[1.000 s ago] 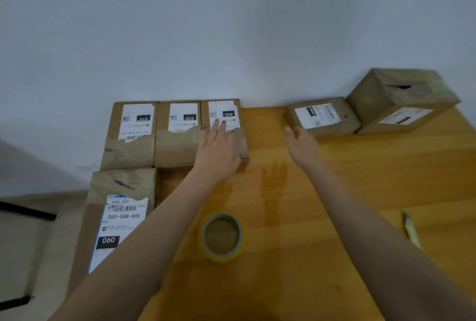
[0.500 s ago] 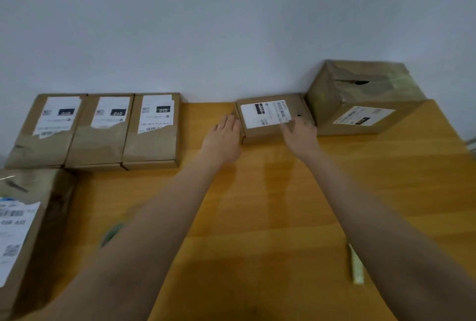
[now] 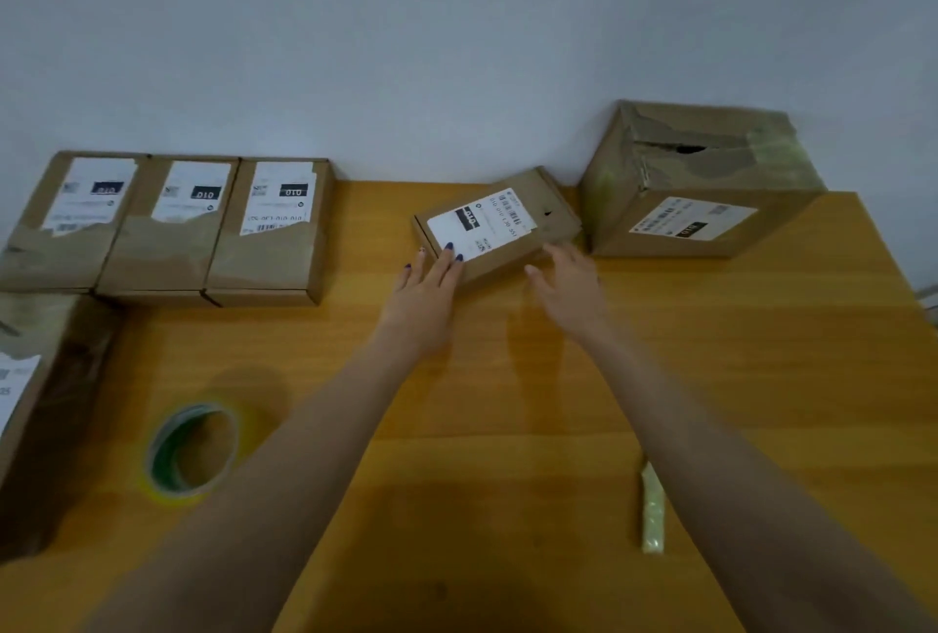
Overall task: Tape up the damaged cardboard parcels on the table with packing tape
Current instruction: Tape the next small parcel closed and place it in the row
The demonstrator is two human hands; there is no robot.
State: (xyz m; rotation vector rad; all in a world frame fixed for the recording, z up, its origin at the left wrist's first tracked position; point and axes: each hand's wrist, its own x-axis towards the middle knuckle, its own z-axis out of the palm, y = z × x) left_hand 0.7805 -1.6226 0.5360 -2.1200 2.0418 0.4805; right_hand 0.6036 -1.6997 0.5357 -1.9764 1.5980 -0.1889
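Observation:
A small flat cardboard parcel (image 3: 528, 211) with a white label lies askew near the table's far edge. My left hand (image 3: 424, 292) rests with straight fingers on its near left corner. My right hand (image 3: 568, 282) touches its near right edge, fingers extended. A roll of clear packing tape (image 3: 190, 450) lies flat at the near left. A large torn box (image 3: 705, 175) with a hole in its top stands at the far right.
Three small labelled parcels (image 3: 167, 221) sit in a row at the far left against the wall. A bigger parcel (image 3: 35, 399) lies at the left edge. A pale strip of crumpled tape (image 3: 652, 510) lies near my right forearm on the wooden table (image 3: 507, 404).
My left hand left the third parcel of the row and both hands went to the small parcel. That parcel has turned askew and come a little toward me.

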